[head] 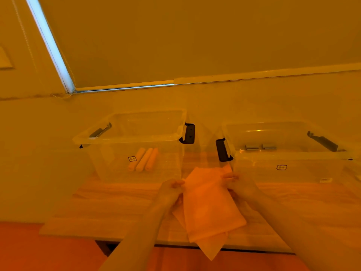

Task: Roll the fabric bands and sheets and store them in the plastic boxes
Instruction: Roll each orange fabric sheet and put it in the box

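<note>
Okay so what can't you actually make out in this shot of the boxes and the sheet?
- Head view: print on the label of the left box and the right box is too small.
- True colours: orange light washes everything.
- Grey rolls in the right box: blurred by its wall.
- Fingertips of the left hand and right hand: partly behind the sheet.

A pale, wood-grained surface (109, 208) fills the lower middle of the view under a strong orange-yellow light. Behind it rises a plain light wall (48, 122). Above the wall, a large drawn roller blind (195, 36) covers the window, its white bottom bar (254, 74) running across the frame. A thin strip of bluish daylight (46, 42) shows along the blind's left edge, with a beaded pull cord (25, 36) hanging just beside it. Below the surface's near edge lies an orange floor (39, 255).
</note>
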